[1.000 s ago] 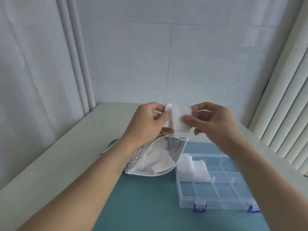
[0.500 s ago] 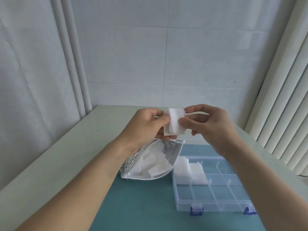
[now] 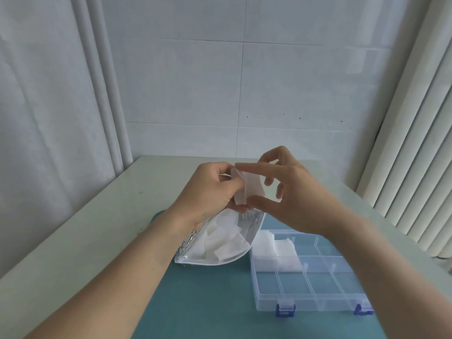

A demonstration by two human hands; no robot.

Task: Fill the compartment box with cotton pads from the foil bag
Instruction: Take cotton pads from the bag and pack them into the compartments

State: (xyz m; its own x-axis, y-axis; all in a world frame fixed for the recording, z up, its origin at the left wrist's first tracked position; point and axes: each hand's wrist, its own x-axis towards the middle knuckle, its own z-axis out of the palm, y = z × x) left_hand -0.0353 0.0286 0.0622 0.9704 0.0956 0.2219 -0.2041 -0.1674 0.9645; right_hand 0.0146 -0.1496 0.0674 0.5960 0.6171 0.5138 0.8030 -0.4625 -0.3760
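My left hand (image 3: 212,189) pinches a small stack of white cotton pads (image 3: 249,188) held upright above the table. My right hand (image 3: 288,192) touches the stack with its index finger along the top edge and its thumb at the bottom corner; the other fingers are spread. Below them the silver foil bag (image 3: 252,223) lies open on the mat with several white pads (image 3: 220,243) showing inside. To its right stands the clear compartment box (image 3: 308,299) with blue latches. Its back left compartments hold white pads (image 3: 276,248); the front compartments show none.
A teal mat (image 3: 208,302) covers the near part of the pale table (image 3: 97,228). A white curtain hangs at the left, vertical blinds (image 3: 415,143) at the right, and a tiled wall stands behind.
The pad stack has turned from flat-on to nearly edge-on. My right hand shifted its hold, with the index finger now stretched along the top. Both hands moved slightly right.
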